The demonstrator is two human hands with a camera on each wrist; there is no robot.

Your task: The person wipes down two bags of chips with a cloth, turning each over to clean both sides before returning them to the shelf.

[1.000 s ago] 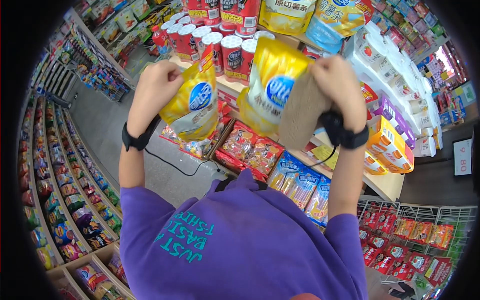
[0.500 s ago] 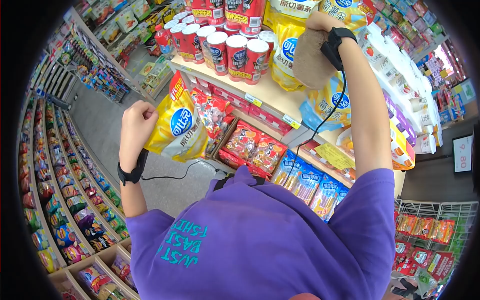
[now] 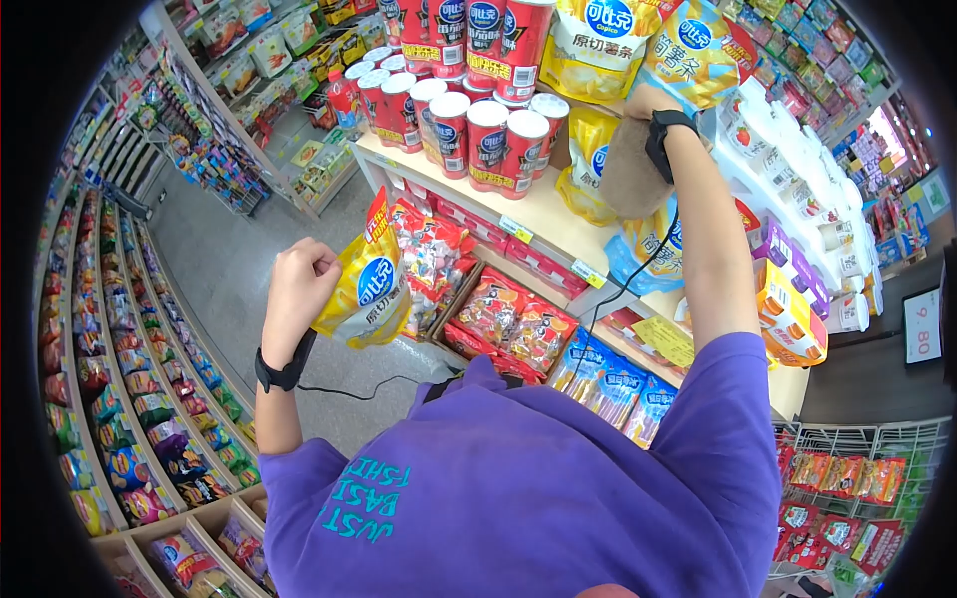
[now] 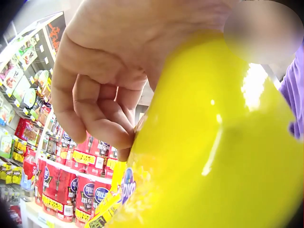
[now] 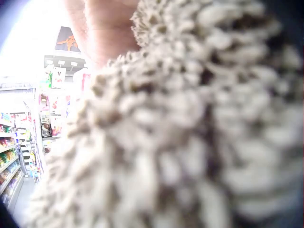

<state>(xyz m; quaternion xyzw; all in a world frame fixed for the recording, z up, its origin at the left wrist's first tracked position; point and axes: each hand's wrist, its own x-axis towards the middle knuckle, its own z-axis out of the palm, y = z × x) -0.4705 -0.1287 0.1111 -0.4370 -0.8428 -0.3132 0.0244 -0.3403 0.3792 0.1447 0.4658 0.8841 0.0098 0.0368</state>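
Observation:
My left hand [image 3: 302,286] pinches the edge of a yellow potato chip bag [image 3: 371,299], which hangs tilted in front of the shelf. In the left wrist view its shiny yellow surface [image 4: 209,156] fills much of the picture beside the curled fingers [image 4: 102,114]. My right hand [image 3: 653,101] grips a grey-brown cloth [image 3: 635,177] over the shelf; the right wrist view shows its shaggy pile [image 5: 156,142] up close. Partly hidden behind the cloth, another yellow chip bag [image 3: 586,194] stands on the shelf. A light-blue bag [image 3: 638,261] is just in front of it.
Red chip canisters [image 3: 488,140] stand left of the right hand. Further chip bags [image 3: 593,60] stand above. White cups [image 3: 797,169] are stacked at the right. Candy bags [image 3: 508,319] lie in a box below the shelf [image 3: 558,227]. A cable [image 3: 623,289] hangs from the right wrist.
My right hand has moved with the cloth to the back of the shelf, where the second yellow bag now stands. My left hand has moved down, still holding its bag.

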